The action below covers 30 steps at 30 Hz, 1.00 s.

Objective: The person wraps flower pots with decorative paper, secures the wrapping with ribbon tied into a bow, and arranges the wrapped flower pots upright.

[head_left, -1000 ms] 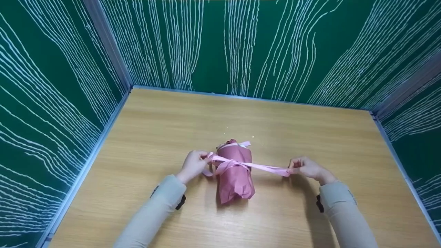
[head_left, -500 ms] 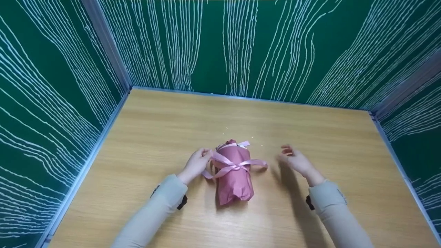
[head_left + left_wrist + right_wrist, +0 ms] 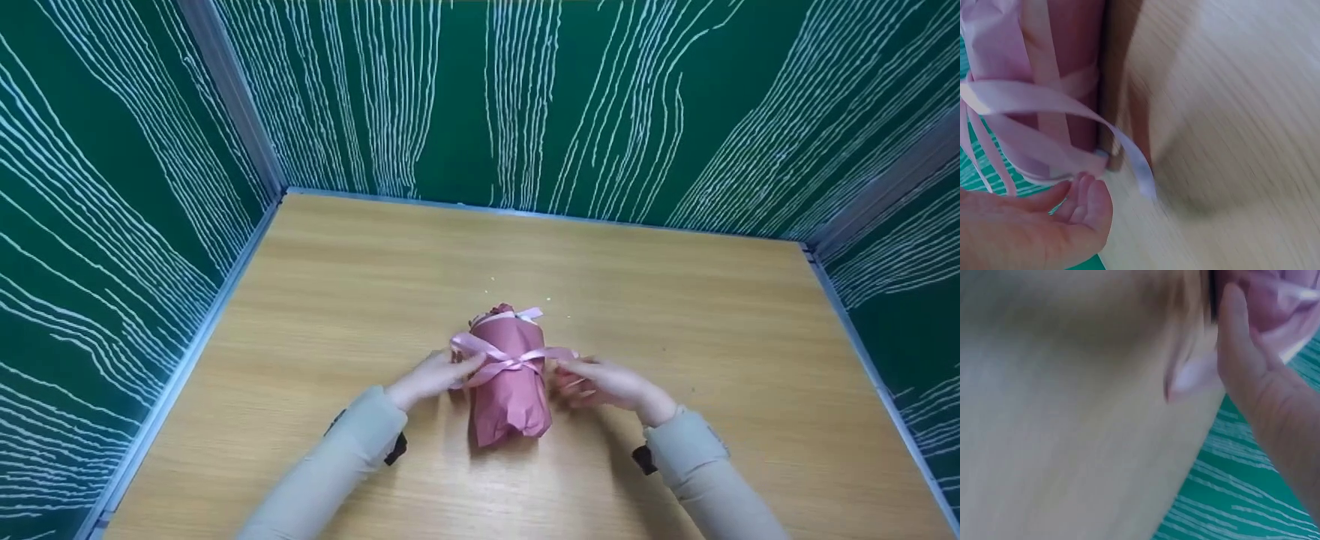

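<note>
A small bouquet wrapped in dusky-pink paper lies on the table, its dark red flower tops at the far end. Round its middle runs a pink satin ribbon, knotted on top with loops and tails spreading to both sides. My left hand is at the bouquet's left side by the ribbon. In the left wrist view its fingers are loosely bent below a ribbon end, with nothing visibly held. On the right side my right hand reaches in with extended fingers, close to the ribbon tail; the right wrist view is blurred.
The wood-grain table is bounded by green panels with white wavy lines at the back and both sides. A few tiny pale specks lie beyond the bouquet.
My right hand has let go of the ribbon tail and moved left to the bouquet's side. The ribbon has slackened, and my left hand has let go and shifted slightly down and right.
</note>
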Tool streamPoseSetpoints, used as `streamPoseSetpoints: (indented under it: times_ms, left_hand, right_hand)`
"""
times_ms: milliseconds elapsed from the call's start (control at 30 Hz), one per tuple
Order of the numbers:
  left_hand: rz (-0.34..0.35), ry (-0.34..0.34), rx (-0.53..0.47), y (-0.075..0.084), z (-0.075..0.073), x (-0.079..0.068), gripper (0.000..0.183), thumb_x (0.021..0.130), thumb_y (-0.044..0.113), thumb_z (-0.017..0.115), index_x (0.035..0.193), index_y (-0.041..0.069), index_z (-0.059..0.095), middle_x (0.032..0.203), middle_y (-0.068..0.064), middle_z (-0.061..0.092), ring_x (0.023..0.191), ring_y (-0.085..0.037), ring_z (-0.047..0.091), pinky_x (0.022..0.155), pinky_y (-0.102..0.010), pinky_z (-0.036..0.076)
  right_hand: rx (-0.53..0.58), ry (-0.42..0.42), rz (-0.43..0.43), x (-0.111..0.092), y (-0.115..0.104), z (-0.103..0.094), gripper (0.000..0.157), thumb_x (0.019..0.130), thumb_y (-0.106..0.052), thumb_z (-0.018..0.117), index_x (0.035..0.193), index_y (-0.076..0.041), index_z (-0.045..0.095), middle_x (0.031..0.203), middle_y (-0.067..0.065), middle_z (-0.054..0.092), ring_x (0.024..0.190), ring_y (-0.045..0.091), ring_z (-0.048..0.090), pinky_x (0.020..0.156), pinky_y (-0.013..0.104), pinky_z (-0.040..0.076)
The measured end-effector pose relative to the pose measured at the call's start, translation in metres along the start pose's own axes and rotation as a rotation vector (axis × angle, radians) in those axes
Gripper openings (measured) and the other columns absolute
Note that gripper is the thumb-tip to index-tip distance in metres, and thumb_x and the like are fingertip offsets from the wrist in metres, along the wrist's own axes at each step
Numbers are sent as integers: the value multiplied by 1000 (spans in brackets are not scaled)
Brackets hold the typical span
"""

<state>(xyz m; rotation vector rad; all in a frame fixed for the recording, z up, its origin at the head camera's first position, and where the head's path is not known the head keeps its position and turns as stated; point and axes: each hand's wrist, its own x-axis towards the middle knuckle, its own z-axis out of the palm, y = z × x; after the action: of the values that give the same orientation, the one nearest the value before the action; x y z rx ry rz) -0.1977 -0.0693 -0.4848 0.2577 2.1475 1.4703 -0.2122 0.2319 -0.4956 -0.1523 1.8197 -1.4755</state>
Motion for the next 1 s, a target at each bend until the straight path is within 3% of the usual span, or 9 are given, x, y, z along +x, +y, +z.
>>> streamPoseSetpoints:
  times_ms: [133,233,300,467,567,667,800,900,1000]
  left_hand:
    - [-48,-56,20,5,8,4,71,94,47,52,145,2,33,142,-22,45,130,-34,45,108,-47,36]
    - [-95,-39,39,7,16,9,72,93,45,55,142,-4,35,140,-24,46,131,-34,44,110,-45,34]
    - [-108,-23,60,7,20,12,65,93,42,56,137,-5,43,136,-25,49,128,-33,47,108,-43,37]
    - [-118,4,65,5,25,20,61,92,35,59,136,-5,44,135,-26,49,127,-34,48,109,-42,37]
    - [-100,12,54,2,25,23,58,92,33,61,134,-5,46,134,-26,51,125,-32,50,109,-41,37]
    - [-82,23,56,-4,25,25,52,91,31,62,127,-6,51,122,-21,59,113,-25,56,104,-37,41]
    - [-93,28,-58,-11,24,28,48,90,23,64,123,-8,51,114,-16,60,102,-18,56,96,-30,46]
    - [-111,38,-193,-15,26,30,54,89,16,65,130,-10,44,127,-19,54,111,-20,56,99,-29,46]
    - [-132,58,-269,-17,28,31,60,87,12,66,135,-10,37,136,-20,48,114,-23,56,98,-29,48]
  right_hand:
    - [76,-84,-12,20,13,7,48,94,-47,51,117,-5,53,98,1,60,90,14,60,89,37,51]
    - [100,-78,11,42,31,8,38,94,-47,50,112,-13,56,100,1,59,95,15,59,88,35,51]
    - [124,-55,20,58,46,6,34,97,-42,47,113,-13,56,103,3,59,98,17,58,90,35,50]
    - [183,-21,-39,87,73,0,36,99,-35,47,122,-8,55,114,8,60,106,22,58,97,40,47]
    - [217,-6,-42,92,76,1,37,96,-35,52,122,-9,55,116,7,61,107,21,59,99,41,46]
    - [269,-1,-38,94,73,6,37,95,-33,55,121,-7,55,116,8,62,107,22,61,99,40,46]
    - [324,-12,-61,96,72,13,35,94,-32,58,119,-8,56,114,8,64,105,22,63,97,40,48]
    - [326,-14,-55,96,70,16,39,91,-34,61,120,-8,55,116,7,64,105,22,63,97,39,48]
    - [325,-5,-34,92,64,19,44,88,-36,64,120,-7,55,116,7,64,106,22,62,98,39,48]
